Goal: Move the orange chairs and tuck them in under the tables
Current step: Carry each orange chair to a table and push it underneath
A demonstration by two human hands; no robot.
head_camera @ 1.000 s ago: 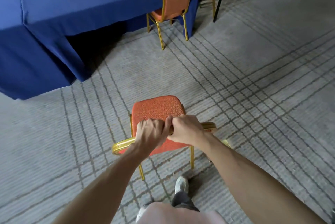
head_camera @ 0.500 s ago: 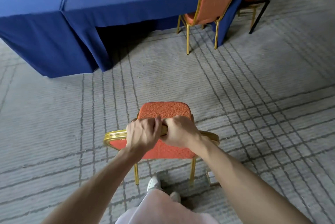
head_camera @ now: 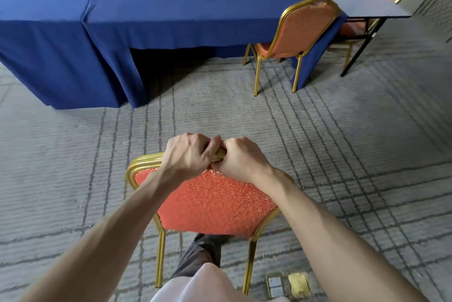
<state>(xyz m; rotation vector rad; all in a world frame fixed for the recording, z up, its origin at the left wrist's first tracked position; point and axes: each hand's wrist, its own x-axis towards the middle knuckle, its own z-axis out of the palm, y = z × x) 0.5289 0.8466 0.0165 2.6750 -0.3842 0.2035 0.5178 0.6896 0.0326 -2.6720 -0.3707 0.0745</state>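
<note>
I see the orange-cushioned, gold-framed chair [head_camera: 210, 201] near centre on the grey lined carpet [head_camera: 342, 154]. The left hand [head_camera: 188, 154] and right hand [head_camera: 241, 159] grip its top rail, side by side and touching. The blue-draped table [head_camera: 171, 12] stands far beyond, with a second orange chair [head_camera: 303, 25] tucked at its right end.

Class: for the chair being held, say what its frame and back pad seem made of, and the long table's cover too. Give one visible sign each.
Frame: probably metal tube, glossy gold finish; thin, with bright highlights. Back pad: woven fabric, it seems, orange-red, matte, swirl-patterned. Table cover: blue cloth, matte; it drapes to the floor.
</note>
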